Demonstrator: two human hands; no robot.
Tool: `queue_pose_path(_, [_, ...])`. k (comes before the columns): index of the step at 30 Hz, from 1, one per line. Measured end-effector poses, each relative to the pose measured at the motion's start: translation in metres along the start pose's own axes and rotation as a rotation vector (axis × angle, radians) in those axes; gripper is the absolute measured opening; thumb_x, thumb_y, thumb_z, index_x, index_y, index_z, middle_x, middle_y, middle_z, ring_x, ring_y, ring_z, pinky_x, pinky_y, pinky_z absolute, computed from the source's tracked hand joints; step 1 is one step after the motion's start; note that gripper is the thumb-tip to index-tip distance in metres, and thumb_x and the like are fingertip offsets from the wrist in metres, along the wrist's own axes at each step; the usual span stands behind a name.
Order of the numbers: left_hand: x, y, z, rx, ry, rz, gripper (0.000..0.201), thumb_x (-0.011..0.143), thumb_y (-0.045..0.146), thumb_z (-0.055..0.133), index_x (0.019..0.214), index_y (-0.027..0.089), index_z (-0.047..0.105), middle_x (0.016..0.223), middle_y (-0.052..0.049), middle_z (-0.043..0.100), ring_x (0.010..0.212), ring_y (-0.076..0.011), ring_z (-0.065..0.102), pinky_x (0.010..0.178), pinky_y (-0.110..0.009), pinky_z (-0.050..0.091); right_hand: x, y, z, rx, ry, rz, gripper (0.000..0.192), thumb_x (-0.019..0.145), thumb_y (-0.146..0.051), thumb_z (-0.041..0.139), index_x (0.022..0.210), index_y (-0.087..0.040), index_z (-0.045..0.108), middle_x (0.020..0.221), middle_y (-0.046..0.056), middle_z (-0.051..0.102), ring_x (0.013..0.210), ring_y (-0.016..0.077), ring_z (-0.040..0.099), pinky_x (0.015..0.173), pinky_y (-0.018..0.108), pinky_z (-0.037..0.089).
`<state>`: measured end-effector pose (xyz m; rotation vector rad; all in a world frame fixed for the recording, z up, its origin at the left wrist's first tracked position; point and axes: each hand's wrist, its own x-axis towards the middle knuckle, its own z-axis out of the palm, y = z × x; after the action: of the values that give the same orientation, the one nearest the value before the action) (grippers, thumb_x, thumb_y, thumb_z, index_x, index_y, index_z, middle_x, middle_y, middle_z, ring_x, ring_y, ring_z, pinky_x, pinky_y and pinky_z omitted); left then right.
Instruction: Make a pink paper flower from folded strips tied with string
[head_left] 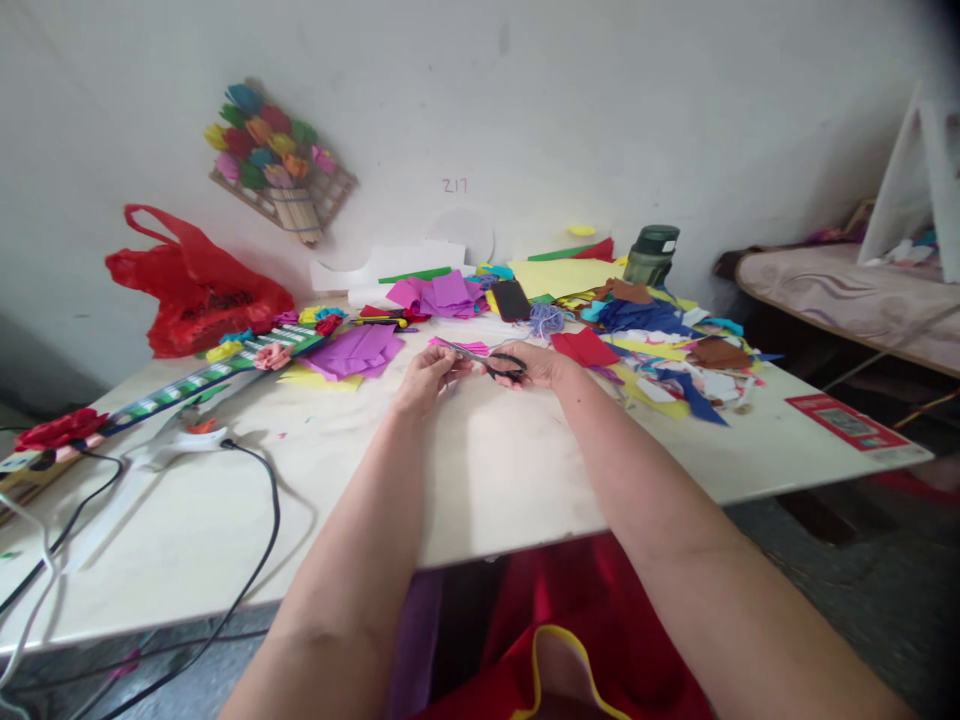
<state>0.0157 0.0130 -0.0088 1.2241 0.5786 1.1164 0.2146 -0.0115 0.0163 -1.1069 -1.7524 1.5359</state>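
Right hand grips scissors mid-table; bare tabletop lies toward near edge.

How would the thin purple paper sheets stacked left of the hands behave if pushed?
The purple paper sheets look thin and fanned out, so they would probably slide apart rather than move together. Lifted, one would likely flop. They seem light enough to drift off the table.

The scissors lie between both hands on the table, paper scraps behind and right.
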Motion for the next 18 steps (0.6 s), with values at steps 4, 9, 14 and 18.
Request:
queue_pose_path(4, [-0.0007, 0.001, 0.0016, 0.016, -0.017, -0.012, 0.022, 0.069, 0.025, 0.067, 0.071, 0.014, 0.048, 0.07, -0.003, 0.063, 0.068, -0.0146, 0.064, 0.069, -0.027, 0.049, -0.0014, -0.0006, 0.0019, -0.029, -0.008, 0.01, 0.031, 0.072, -0.039, 0.055, 0.088, -0.012, 0.056, 0.05, -0.002, 0.052, 0.036, 0.0051, 0.042, 0.03, 0.016, 0.017])
queue_pose_path(9, [-0.0011, 0.0013, 0.0014, 0.021, -0.051, -0.031, 0.025, 0.067, 0.027, 0.069, 0.071, 0.014, 0.048, 0.07, -0.004, 0.063, 0.068, -0.0149, 0.065, 0.069, -0.027, 0.049, -0.0046, -0.004, 0.0056, -0.032, -0.017, 0.008, 0.034, 0.07, -0.042, 0.058, 0.087, -0.013, 0.053, 0.05, -0.004, 0.051, 0.036, 0.0048, 0.042, 0.031, 0.015, 0.018])
queue_pose_path(14, [-0.0013, 0.0018, 0.0018, 0.032, -0.043, -0.017, 0.023, 0.068, 0.026, 0.068, 0.071, 0.014, 0.048, 0.069, -0.003, 0.062, 0.069, -0.0145, 0.064, 0.07, -0.027, 0.048, -0.0026, -0.002, 0.0038, -0.055, -0.005, -0.006, 0.032, 0.074, -0.042, 0.053, 0.087, -0.012, 0.055, 0.05, -0.004, 0.05, 0.035, 0.0038, 0.04, 0.032, 0.015, 0.019])
queue_pose_path(18, [-0.0016, 0.0032, 0.0036, 0.026, -0.033, -0.013, 0.023, 0.068, 0.025, 0.067, 0.071, 0.014, 0.048, 0.069, -0.003, 0.062, 0.068, -0.0144, 0.064, 0.069, -0.027, 0.048, -0.0018, -0.002, 0.004, -0.06, -0.003, -0.017, 0.033, 0.074, -0.042, 0.054, 0.087, -0.012, 0.056, 0.049, -0.004, 0.05, 0.035, 0.0043, 0.04, 0.032, 0.016, 0.019])
